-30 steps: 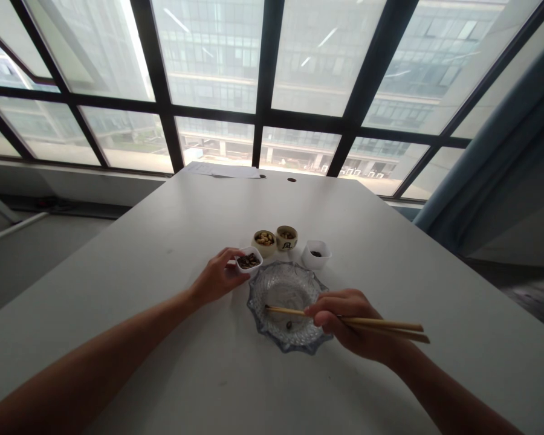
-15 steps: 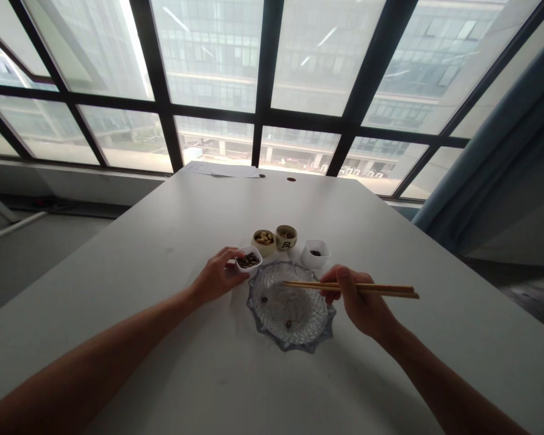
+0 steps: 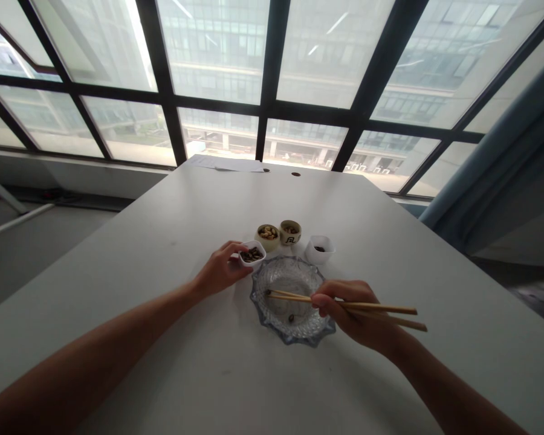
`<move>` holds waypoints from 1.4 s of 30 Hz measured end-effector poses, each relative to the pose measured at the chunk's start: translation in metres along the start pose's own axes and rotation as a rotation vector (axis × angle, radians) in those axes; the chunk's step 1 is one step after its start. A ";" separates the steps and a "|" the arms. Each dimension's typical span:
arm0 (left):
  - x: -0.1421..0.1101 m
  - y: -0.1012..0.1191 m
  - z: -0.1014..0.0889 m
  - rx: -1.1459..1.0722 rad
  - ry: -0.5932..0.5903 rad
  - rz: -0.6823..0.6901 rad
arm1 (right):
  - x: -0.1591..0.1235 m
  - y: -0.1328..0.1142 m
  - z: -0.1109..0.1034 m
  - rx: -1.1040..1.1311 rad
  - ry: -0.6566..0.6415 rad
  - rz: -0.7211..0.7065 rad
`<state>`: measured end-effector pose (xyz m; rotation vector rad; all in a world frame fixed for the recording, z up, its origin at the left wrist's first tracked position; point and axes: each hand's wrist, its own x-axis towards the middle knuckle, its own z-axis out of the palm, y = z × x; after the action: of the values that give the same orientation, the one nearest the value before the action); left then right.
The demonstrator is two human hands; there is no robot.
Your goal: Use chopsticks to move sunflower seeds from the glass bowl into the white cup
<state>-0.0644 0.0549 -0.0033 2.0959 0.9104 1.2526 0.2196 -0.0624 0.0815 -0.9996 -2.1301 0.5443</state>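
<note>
My left hand (image 3: 220, 269) grips the near side of a small white square dish (image 3: 252, 254) of dark seeds. A scalloped glass bowl (image 3: 291, 298) sits in front of me, right of that dish. My right hand (image 3: 351, 313) is closed on a pair of wooden chopsticks (image 3: 344, 304) that lie across the bowl, tips pointing left at a dark seed (image 3: 268, 292) near the bowl's left side. Another dark seed (image 3: 291, 318) lies lower in the bowl.
Behind the glass bowl stand a round cup of pale nuts (image 3: 268, 235), a printed cup (image 3: 291, 231) and a white square dish (image 3: 320, 249) with a few dark bits. The grey table (image 3: 163, 241) runs back to a large window; paper (image 3: 224, 164) lies at its far edge.
My right hand dropped back from the far right of the bowl toward me, and the chopstick tips swung down to the seed at the bowl's left. My left hand stayed on the seed dish.
</note>
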 end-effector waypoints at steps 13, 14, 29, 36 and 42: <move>0.000 -0.001 0.000 0.003 0.000 -0.002 | -0.002 0.012 0.003 0.043 0.037 0.025; 0.000 -0.002 0.000 0.008 0.003 -0.011 | -0.001 0.017 0.003 0.104 0.082 0.068; -0.003 -0.005 -0.002 0.035 0.093 -0.077 | -0.007 0.061 -0.050 -0.484 0.426 0.051; -0.003 -0.003 -0.002 0.058 0.048 -0.058 | -0.004 0.034 -0.058 -0.083 0.558 0.217; -0.002 0.000 -0.003 0.073 0.042 -0.065 | 0.001 -0.011 -0.056 -0.008 -0.127 0.074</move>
<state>-0.0681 0.0532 -0.0030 2.0851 1.0492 1.2518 0.2556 -0.0640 0.1253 -1.0774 -2.2150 0.6514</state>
